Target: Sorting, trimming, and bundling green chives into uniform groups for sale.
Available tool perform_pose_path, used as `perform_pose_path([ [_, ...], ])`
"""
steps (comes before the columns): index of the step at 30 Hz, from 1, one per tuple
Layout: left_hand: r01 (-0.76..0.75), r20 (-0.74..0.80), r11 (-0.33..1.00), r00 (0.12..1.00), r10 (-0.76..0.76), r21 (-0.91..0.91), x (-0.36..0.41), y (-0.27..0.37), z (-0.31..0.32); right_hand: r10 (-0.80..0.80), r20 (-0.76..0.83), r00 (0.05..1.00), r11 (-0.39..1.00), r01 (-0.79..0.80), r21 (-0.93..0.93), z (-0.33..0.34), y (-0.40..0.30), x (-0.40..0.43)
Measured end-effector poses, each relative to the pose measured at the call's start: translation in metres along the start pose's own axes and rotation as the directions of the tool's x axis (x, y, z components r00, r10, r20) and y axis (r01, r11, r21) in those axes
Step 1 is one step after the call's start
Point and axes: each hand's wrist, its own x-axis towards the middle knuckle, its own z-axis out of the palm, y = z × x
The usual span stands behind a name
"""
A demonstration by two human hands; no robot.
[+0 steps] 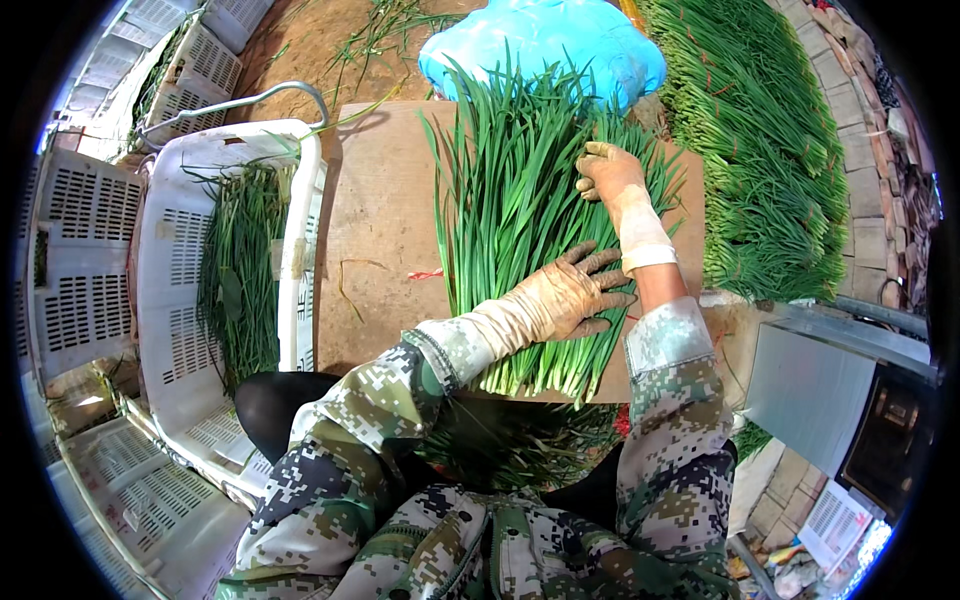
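A broad layer of garlic chives [510, 202] lies on a brown board [375, 217], with pale stem ends towards me and green tips away from me. My left hand [577, 296], in a stained latex glove, rests flat across the lower stems with its fingers spread. Farther up and to the right, my right hand [611, 176], also gloved, is over the leaves with its fingers curled. Whether any leaves are pinched in those fingers is hidden. A red tie [426, 275] sticks out at the left edge of the chives.
A white plastic crate [172, 247] holding loose chives [247, 277] stands left of the board. At the right, tied chive bundles [772, 172] are heaped. A blue plastic bag [547, 45] sits beyond the board. A metal panel [806, 382] is at lower right. Loose leaves [517, 442] lie below the board.
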Motion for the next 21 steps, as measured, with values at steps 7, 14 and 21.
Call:
perform_pose_path([
  [7,0.005,-0.007,1.000,1.000,-0.005,-0.014,0.001,0.001,0.000,0.015,-0.099,0.995,1.000,-0.013,0.023,0.005,-0.006,0.007],
  [14,0.001,-0.010,1.000,1.000,-0.001,-0.005,0.002,0.001,-0.002,0.034,-0.072,0.997,0.996,-0.028,0.083,-0.003,-0.003,0.009],
  [21,0.009,0.029,1.000,1.000,-0.009,-0.005,0.000,0.000,-0.001,0.041,0.049,0.998,0.943,-0.055,0.328,-0.022,0.011,0.003],
])
